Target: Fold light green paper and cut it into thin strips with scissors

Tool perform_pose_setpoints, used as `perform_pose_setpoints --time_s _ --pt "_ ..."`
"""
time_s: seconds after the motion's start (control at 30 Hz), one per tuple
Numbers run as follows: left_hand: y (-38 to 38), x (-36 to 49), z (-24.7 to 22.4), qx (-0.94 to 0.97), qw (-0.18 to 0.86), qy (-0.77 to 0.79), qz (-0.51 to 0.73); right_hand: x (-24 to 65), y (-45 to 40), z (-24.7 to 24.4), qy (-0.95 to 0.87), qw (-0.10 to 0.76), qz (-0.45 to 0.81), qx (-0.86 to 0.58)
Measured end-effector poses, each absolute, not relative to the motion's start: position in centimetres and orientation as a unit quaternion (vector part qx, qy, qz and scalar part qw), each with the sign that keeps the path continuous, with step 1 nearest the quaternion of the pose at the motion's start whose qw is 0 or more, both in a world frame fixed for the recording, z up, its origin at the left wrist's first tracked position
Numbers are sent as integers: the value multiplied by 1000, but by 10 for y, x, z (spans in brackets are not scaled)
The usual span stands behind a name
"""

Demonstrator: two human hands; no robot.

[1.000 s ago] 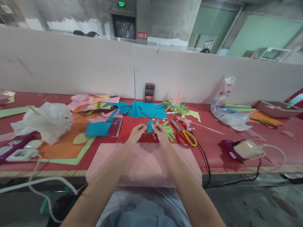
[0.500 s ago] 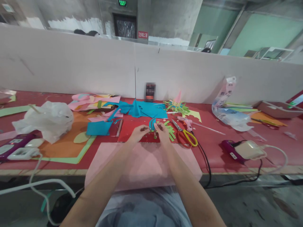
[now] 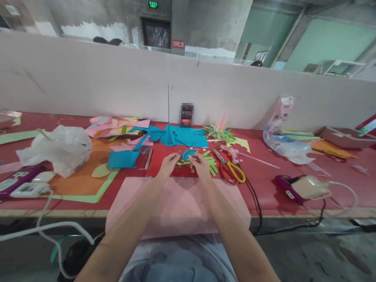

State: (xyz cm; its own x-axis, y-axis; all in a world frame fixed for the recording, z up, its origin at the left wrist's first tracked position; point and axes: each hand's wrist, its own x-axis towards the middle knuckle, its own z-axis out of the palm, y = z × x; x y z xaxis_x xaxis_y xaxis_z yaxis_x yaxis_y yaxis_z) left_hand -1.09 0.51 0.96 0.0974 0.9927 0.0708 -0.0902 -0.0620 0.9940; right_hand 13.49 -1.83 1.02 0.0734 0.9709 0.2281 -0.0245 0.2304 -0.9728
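Observation:
A curled blue paper strip (image 3: 187, 154) stands over the red board (image 3: 155, 162), its lower end between the fingers of my right hand (image 3: 201, 163). My left hand (image 3: 169, 163) is just left of the strip, apart from it, with thumb and fingertips pressed together. Whatever may be in that pinch is too small to make out. Green paper strips (image 3: 212, 164) lie beside and partly behind my right hand. To the right rest scissors (image 3: 232, 172) with red and yellow handles and a pink glue gun (image 3: 234, 153).
Blue paper sheets (image 3: 192, 136), a blue cone (image 3: 168, 136) and a green fringed piece with a pink cone (image 3: 220, 131) lie at the back. A blue paper box (image 3: 123, 158) and plastic bag (image 3: 64, 149) are left. Power strips (image 3: 289, 188) and cables flank the pink sheet (image 3: 176, 211).
My left hand has drawn back slightly to the left, away from the blue strip. The strip now shows as a wider, more open curl at my right hand.

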Motion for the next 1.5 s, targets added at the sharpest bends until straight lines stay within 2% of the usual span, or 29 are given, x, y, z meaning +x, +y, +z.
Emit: perform_pose_setpoints --time_s 0.23,0.33,0.5,0.67,0.73,0.93,1.3,1.5 --pt "4 -8 4 506 649 391 413 135 -17 11 -520 577 430 -460" --pt "0 -8 7 503 669 375 400 135 -15 9 -525 573 437 -452" --pt "-2 -9 13 548 609 378 432 135 -16 7 -513 565 458 -456" --pt "0 -9 14 627 433 435 481 134 -21 13 -514 561 475 -443" --pt "0 -9 13 645 397 438 484 134 -22 13 -524 550 466 -454" --pt "0 -6 10 661 375 434 484 135 -18 7 -567 542 397 -477" --pt "1 -13 19 562 404 465 552 126 -25 12 -667 478 370 -435" --pt "1 -14 20 536 417 472 562 134 -18 8 -559 542 398 -485"
